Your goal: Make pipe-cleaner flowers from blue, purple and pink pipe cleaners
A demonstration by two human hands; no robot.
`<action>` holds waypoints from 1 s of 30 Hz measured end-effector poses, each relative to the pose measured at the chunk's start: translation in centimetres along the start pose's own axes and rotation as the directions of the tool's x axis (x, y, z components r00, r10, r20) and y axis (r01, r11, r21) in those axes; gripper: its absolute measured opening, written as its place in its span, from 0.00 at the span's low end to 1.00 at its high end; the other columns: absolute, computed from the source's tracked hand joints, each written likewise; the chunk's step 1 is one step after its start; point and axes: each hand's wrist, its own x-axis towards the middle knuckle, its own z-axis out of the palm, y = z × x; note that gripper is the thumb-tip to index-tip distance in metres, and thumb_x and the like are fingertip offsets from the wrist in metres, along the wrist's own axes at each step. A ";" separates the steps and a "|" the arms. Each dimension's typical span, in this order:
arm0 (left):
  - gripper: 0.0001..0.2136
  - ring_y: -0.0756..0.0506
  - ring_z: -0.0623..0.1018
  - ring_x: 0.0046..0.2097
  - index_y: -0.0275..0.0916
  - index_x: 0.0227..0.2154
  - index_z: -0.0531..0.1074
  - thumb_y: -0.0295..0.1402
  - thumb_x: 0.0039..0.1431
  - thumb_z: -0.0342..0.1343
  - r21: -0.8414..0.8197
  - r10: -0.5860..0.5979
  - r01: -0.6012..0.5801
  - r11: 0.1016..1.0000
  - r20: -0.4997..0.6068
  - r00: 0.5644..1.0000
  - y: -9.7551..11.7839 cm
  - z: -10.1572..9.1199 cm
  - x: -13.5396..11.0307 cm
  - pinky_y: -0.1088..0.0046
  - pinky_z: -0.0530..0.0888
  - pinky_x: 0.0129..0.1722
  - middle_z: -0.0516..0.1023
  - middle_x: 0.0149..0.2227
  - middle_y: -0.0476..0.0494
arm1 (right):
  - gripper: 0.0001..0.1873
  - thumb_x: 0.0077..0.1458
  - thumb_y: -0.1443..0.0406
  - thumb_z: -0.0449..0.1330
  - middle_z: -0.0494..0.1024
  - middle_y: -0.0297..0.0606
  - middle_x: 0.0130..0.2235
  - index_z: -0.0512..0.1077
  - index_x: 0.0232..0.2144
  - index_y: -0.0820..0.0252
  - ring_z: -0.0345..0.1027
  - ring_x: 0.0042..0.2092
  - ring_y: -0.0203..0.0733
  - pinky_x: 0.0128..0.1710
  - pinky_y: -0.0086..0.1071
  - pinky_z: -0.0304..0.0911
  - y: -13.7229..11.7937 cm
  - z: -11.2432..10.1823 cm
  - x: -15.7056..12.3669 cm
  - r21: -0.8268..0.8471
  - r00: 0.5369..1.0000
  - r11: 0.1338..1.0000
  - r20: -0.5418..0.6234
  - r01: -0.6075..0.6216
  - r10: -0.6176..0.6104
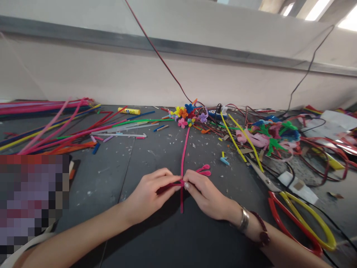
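A long pink pipe cleaner [184, 150] lies across the dark table [156, 156], running from a cluster of small pipe-cleaner flowers [188, 114] down toward me. My left hand [152, 193] and my right hand [205, 193] meet at its lower part, both pinched closed on it where a short pink piece crosses it. Two small pink loops [204, 170] lie just right of my right hand's fingers. A bracelet and a band sit on my right wrist.
Long coloured pipe cleaners [52, 128] are spread at the left. A yellow glue stick [129, 110] lies behind them. Scissors with red and yellow handles [301, 219] sit at the right, beside tangled wires and craft pieces [273, 136]. A blurred patch covers the lower left.
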 end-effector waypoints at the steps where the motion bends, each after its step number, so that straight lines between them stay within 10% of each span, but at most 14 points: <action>1: 0.09 0.51 0.72 0.32 0.39 0.40 0.73 0.29 0.57 0.51 -0.017 -0.027 0.027 0.999 0.007 1.000 0.1 -0.1 0.1 0.77 0.68 0.33 0.72 0.34 0.45 | 0.08 0.59 0.71 0.43 0.63 0.34 0.30 0.60 0.29 0.60 0.56 0.31 0.34 0.32 0.27 0.56 0.0 -0.1 0.0 0.004 1.000 1.000 0.023 0.004 -0.004; 14: 0.10 0.50 0.68 0.28 0.34 0.26 0.75 0.37 0.50 0.56 -0.360 -0.407 0.459 0.812 0.214 0.888 -0.1 -0.2 0.9 0.76 0.63 0.28 0.72 0.25 0.47 | 0.06 0.56 0.67 0.51 0.65 0.32 0.28 0.65 0.28 0.62 0.58 0.29 0.32 0.29 0.26 0.54 0.2 -0.3 0.1 0.013 1.000 1.000 -0.015 -0.009 0.009; 23: 0.08 0.56 0.55 0.19 0.32 0.24 0.75 0.33 0.45 0.60 -0.575 -0.553 0.680 0.455 0.416 0.722 0.2 -0.2 1.1 0.78 0.51 0.19 0.61 0.15 0.55 | 0.11 0.57 0.63 0.51 0.67 0.31 0.24 0.68 0.28 0.64 0.61 0.27 0.31 0.27 0.25 0.58 0.0 -0.4 0.3 0.412 0.975 0.884 0.094 -0.221 0.200; 30: 0.05 0.56 0.55 0.19 0.33 0.20 0.74 0.30 0.44 0.61 -0.627 -0.582 0.676 0.387 0.403 0.706 0.4 -0.3 1.3 0.78 0.50 0.19 0.61 0.13 0.56 | 0.07 0.54 0.67 0.55 0.76 0.39 0.33 0.72 0.36 0.62 0.67 0.34 0.37 0.35 0.32 0.64 0.7 -0.4 0.0 -0.189 0.948 0.956 -0.187 0.223 -0.258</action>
